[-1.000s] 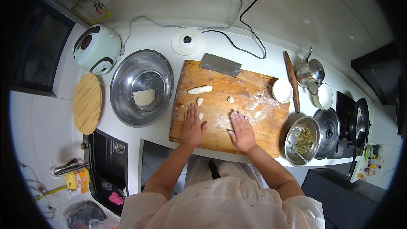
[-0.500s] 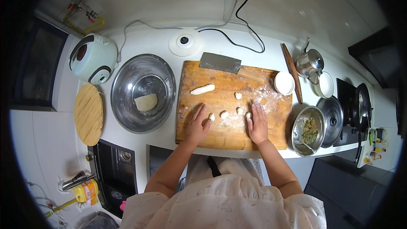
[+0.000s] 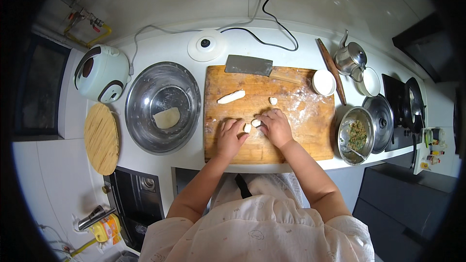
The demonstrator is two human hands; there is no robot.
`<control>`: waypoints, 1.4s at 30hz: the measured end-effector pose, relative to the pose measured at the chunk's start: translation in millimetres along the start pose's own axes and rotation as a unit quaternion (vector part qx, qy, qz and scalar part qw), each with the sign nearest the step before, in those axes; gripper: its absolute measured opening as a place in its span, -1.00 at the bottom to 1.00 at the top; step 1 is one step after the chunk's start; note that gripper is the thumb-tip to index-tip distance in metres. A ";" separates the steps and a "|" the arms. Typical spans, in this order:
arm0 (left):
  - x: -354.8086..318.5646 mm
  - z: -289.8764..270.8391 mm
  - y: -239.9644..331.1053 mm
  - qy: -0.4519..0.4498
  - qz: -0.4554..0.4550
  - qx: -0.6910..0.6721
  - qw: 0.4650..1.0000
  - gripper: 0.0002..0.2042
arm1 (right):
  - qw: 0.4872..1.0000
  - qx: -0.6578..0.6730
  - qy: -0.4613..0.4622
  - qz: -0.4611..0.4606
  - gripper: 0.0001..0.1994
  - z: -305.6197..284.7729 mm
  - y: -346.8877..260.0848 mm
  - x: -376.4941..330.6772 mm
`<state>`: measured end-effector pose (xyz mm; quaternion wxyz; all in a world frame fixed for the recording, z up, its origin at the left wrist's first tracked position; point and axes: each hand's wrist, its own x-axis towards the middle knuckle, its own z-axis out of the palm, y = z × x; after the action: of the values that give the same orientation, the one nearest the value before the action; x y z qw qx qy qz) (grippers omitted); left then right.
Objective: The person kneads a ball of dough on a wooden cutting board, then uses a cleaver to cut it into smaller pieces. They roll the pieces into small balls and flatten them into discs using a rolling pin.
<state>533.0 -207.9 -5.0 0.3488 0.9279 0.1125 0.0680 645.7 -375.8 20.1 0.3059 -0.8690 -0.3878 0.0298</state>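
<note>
On the floured wooden board (image 3: 272,153), my left hand (image 3: 230,139) has a small piece of dough (image 3: 247,128) between thumb and fingertips. Close beside it, my right hand (image 3: 276,130) bends its fingers onto another small dough piece (image 3: 256,122). Whatever lies under the right palm is hidden. Beyond that hand sits a third dough piece (image 3: 273,101). A short dough roll (image 3: 231,97) lies at the board's left. A cleaver (image 3: 248,65) rests along the far edge, its wooden handle pointing right.
Left of the board stands a large steel bowl (image 3: 138,128) with a dough lump (image 3: 166,118) inside. A white bowl (image 3: 324,83) sits on the board's far right corner, near a rolling pin (image 3: 332,70). A steel bowl of chopped filling (image 3: 357,136) is at right, beside a dark lid (image 3: 383,122).
My right hand has moved left from the board's right side to the dough pieces, curling its fingers and covering some. My left hand has shifted slightly right.
</note>
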 end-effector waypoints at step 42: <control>-18.4 14.3 23.1 -0.113 0.184 0.041 0.976 -0.85 | 0.855 0.413 0.013 0.312 -0.92 34.5 -20.8 -70.8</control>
<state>521.9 -238.6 -1.3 0.3027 0.9479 -0.0971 0.0209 572.7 -396.6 -9.5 0.6164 -0.7384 -0.0439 0.2700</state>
